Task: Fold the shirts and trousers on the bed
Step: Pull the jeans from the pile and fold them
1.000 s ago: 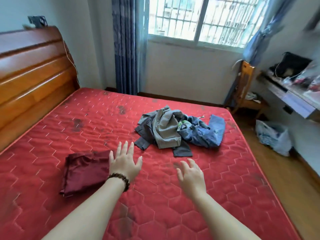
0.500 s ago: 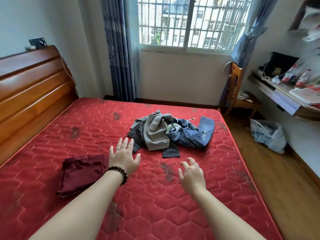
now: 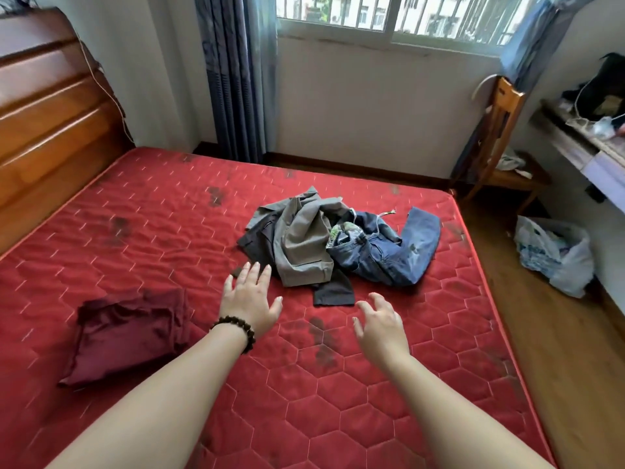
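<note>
Both of your arms reach forward over the red bed (image 3: 152,231), and neither hand holds anything. Your left hand (image 3: 250,299) is spread flat with its fingers straight, its fingertips just short of the near edge of the heap of clothes (image 3: 331,245). Your right hand (image 3: 380,326) hangs with fingers loosely curled and apart, a little farther back from the heap.

The heap lies straight ahead of you, near the middle of the bed. In it, the grey trousers (image 3: 304,252) sit on the left side, closest to your left hand, with a dark piece (image 3: 333,292) sticking out toward you between your two hands. The jeans (image 3: 395,255) lie to the right, with one leg bent up and away from you. A folded dark red garment (image 3: 128,330) rests just left of your left wrist.

Your left hand looks the nearer one to take the grey trousers first.
</note>
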{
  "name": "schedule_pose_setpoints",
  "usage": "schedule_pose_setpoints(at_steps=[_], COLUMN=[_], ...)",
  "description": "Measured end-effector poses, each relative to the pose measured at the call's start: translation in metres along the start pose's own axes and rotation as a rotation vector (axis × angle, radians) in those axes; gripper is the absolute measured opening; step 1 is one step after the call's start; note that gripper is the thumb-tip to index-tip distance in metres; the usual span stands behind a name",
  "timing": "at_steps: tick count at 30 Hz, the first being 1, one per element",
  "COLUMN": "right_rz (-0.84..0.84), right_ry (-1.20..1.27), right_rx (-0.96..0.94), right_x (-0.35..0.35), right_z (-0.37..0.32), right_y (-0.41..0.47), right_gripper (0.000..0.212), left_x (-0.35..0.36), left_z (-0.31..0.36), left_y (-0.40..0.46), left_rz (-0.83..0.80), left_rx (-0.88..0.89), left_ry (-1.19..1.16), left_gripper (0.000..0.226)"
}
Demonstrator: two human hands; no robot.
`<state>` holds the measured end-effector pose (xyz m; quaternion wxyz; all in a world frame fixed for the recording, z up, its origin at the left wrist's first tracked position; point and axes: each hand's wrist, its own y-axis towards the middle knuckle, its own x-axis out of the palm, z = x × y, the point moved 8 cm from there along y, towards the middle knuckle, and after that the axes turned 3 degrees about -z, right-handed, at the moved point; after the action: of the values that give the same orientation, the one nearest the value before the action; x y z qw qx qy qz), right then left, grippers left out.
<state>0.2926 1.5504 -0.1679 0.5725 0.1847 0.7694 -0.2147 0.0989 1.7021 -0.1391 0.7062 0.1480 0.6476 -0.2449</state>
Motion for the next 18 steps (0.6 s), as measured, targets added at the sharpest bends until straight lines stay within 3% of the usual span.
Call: schedule_pose_setpoints(at_steps=[10,18], right_rz=[-0.088,-0.254], right_ry=[-0.03,-0.157], right_rx=[-0.095,-0.131], right_x=[0.121,0.254], right_z=[0.032,0.058], right_y=[0.154,0.268], right_gripper=[0.05,0.081], left_x=[0.142,0.277], left_z=[-0.014,-0.021], left_y=[0.137,0.234], left_rz=[-0.122,-0.202], left_rx=[-0.04,-0.035], left_ry=[0.046,0.085], left_gripper=[0.079,0.087])
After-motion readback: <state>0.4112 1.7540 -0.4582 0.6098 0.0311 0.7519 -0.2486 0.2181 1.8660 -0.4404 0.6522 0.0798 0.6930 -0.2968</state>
